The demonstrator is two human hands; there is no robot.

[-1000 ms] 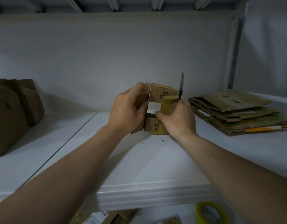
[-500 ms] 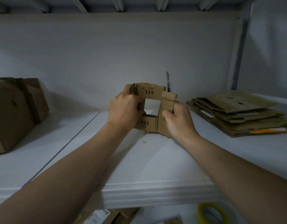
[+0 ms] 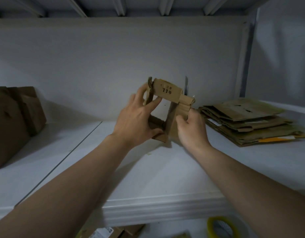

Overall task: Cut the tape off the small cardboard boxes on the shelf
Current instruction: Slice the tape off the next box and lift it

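Two hands hold the opened small cardboard box (image 3: 167, 93) over the white shelf (image 3: 148, 179). The left hand (image 3: 138, 121), fingers spread, grips its left side. The right hand (image 3: 191, 129), fingers curled, clasps its right side. The top flap reads "119".

shelf (image 3: 165, 177): white, thin seam running down its left part | 9 o'clock: couple of brown boxes (image 3: 14, 121) | 3 o'clock: messy pile of flattened cardboard (image 3: 248, 122), orange strip (image 3: 275, 139) poking out near the bottom | middle: tiny scrap (image 3: 149, 154)
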